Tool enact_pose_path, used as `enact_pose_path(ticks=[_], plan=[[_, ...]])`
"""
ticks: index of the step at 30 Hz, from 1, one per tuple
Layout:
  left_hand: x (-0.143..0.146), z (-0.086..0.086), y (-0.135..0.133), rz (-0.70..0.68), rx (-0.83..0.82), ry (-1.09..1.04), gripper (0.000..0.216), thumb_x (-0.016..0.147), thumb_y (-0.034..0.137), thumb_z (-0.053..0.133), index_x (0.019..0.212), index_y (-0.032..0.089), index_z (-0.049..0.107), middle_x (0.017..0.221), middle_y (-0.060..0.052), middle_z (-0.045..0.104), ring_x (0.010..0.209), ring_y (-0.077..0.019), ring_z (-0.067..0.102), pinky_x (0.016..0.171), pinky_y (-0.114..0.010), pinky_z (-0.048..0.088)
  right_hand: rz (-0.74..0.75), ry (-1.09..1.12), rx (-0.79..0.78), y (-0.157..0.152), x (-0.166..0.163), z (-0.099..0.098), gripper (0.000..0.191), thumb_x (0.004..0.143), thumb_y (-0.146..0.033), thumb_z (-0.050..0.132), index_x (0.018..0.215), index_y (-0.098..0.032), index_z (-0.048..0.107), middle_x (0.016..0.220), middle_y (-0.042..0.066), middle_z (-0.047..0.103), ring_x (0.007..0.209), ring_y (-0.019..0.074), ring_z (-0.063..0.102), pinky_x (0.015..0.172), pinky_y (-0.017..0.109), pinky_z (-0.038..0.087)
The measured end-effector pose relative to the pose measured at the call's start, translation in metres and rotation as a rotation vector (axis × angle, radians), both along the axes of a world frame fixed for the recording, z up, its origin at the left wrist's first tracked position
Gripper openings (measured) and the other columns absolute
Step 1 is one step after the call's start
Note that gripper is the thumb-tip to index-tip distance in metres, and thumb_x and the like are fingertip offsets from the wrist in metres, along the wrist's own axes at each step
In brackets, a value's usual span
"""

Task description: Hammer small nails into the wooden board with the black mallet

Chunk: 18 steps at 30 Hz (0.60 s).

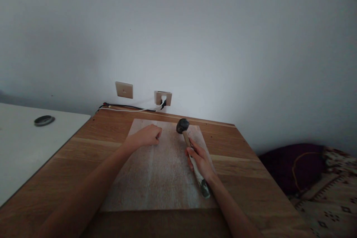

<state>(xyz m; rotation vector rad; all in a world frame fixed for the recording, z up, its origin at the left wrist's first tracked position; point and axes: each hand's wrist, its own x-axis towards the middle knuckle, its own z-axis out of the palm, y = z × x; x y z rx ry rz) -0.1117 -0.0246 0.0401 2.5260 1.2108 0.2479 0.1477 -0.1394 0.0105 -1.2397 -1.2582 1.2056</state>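
Note:
A pale wooden board (156, 178) lies flat on a brown wooden table (251, 186). My right hand (201, 160) is wrapped round the wooden handle of a hammer (184, 128), whose dark head is raised over the board's far right part. My left hand (147, 135) rests on the far part of the board with the fingers curled and pinched together; what they pinch is too small to make out. The hammer head is a short way to the right of my left hand.
A white table (25, 148) with a dark round disc (44, 120) stands to the left. On the wall behind are a beige switch plate (124, 89) and a socket (163, 97) with a white plug and cables. Dark and patterned cushions (312, 178) lie at the right.

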Motion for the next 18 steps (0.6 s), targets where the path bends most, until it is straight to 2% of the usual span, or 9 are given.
enact_pose_path(ticks=[6,9,13,18], plan=[[0.016,-0.003,0.005,-0.112,-0.092,-0.15,0.01,0.067,0.011,0.062,0.073,0.019,0.063,0.074,0.001,0.066,0.07,-0.0162,0.06,0.064,-0.025,0.042,0.033,-0.03,0.017,-0.001,0.001,0.003,0.058,0.089,-0.05,0.064,0.141,-0.025,0.06,0.074,-0.002,0.059,0.039,0.0093,0.045,0.035,0.024,0.035],[0.019,-0.001,0.01,-0.116,-0.107,-0.242,0.012,0.069,0.011,0.058,0.075,0.02,0.064,0.072,0.003,0.065,0.07,-0.0154,0.06,0.065,-0.024,0.044,0.018,-0.028,-0.002,-0.001,0.0,0.004,0.059,0.087,-0.05,0.065,0.141,-0.026,0.06,0.075,-0.001,0.059,0.04,0.01,0.045,0.035,0.025,0.035],[0.028,-0.001,0.02,-0.06,-0.044,-0.321,0.017,0.075,0.009,0.056,0.082,0.019,0.067,0.076,0.0,0.069,0.073,-0.0166,0.062,0.07,-0.026,0.047,0.016,-0.019,-0.007,0.0,0.0,0.003,0.06,0.087,-0.049,0.066,0.143,-0.028,0.06,0.074,-0.001,0.059,0.039,0.0102,0.046,0.035,0.025,0.035],[0.041,-0.005,0.031,-0.078,0.071,-0.211,0.016,0.08,0.009,0.058,0.085,0.017,0.072,0.085,-0.006,0.072,0.082,-0.02,0.066,0.078,-0.028,0.049,0.017,-0.029,0.007,0.0,0.0,0.004,0.055,0.087,-0.047,0.065,0.139,-0.028,0.062,0.073,-0.002,0.058,0.039,0.01,0.047,0.036,0.024,0.035]])
